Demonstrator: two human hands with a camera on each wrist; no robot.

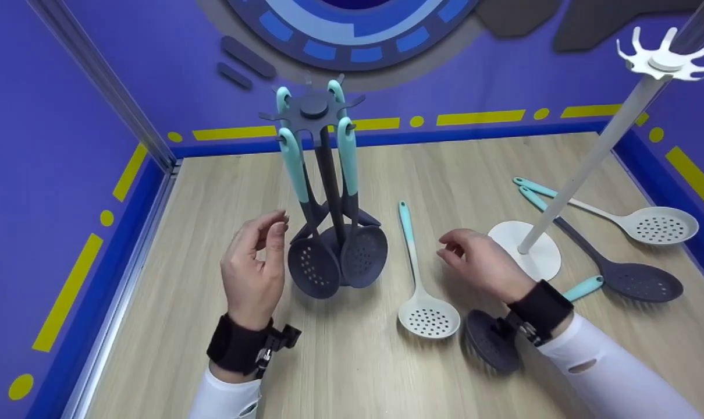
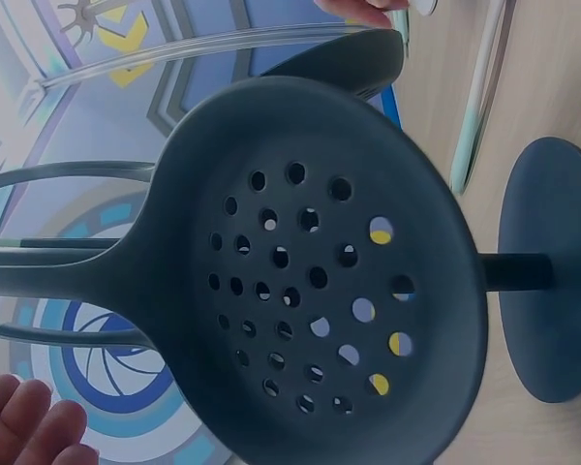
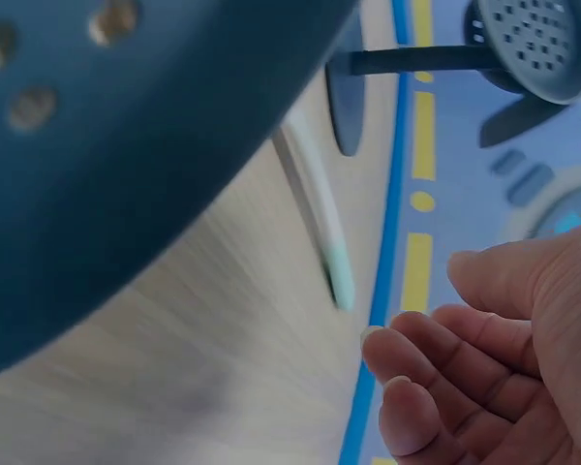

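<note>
My left hand (image 1: 253, 267) holds nothing, its fingers slightly bent, just left of a dark utensil stand (image 1: 314, 107). Several dark utensils with mint handles hang from that stand; a dark skimmer (image 2: 300, 252) among them fills much of the left wrist view. My right hand (image 1: 483, 262) is loosely curled over the table, and no object is in it in the right wrist view (image 3: 504, 358). To its left lies a white skimmer (image 1: 429, 317) with a mint handle end. Below the right wrist a dark skimmer (image 1: 491, 343) lies partly hidden by the arm.
On the right stands a white utensil stand (image 1: 596, 145) with bare hooks, leaning in this view. Beyond its base lie another white skimmer (image 1: 660, 226) and a dark slotted spoon (image 1: 643, 282). Blue patterned walls (image 1: 445, 93) border the wooden table (image 1: 212, 192).
</note>
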